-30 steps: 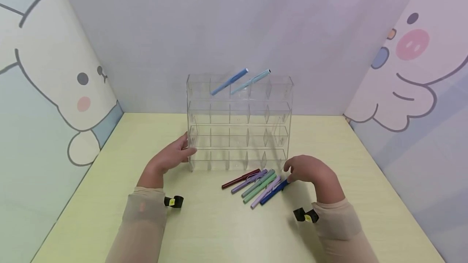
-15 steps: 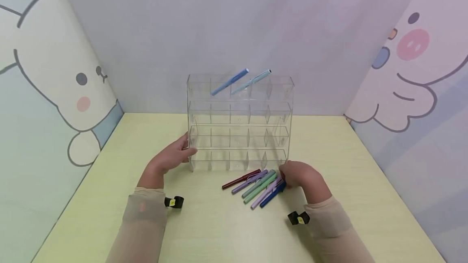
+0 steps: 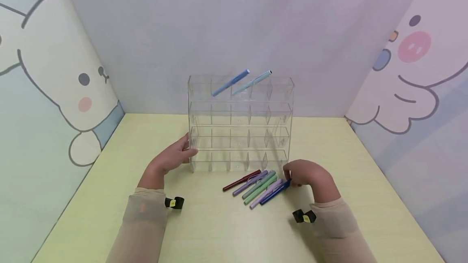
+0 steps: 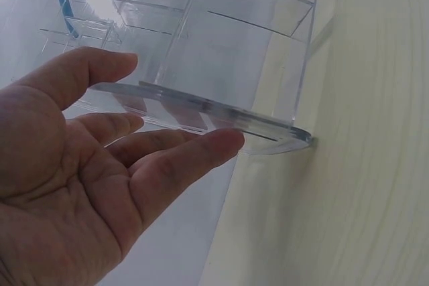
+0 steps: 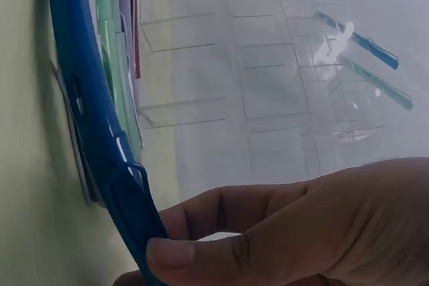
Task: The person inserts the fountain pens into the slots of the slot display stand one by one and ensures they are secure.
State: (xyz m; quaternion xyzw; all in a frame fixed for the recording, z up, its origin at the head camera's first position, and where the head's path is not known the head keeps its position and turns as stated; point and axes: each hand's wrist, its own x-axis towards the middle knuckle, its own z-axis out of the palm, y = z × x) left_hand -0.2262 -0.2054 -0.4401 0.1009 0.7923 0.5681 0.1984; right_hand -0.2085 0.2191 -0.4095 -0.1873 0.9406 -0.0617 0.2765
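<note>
At the bench (image 3: 204, 230) front: right hand (image 3: 305, 173) pinches the dark blue pen (image 3: 275, 192) by its clip end; lift straight clear of neighbouring pens. Left hand (image 3: 170, 158), fingers straight, steadies the clear rack (image 3: 239, 123).

Two bare hands, left hand (image 3: 170, 158) and right hand (image 3: 307, 173). Long beige sleeves (image 3: 144, 210) down to the wrists, kinda sheer and snug. Small black clip-on gadget (image 3: 174, 202) at each wrist with a little yellow dot on it. No rings, no watch.
</note>
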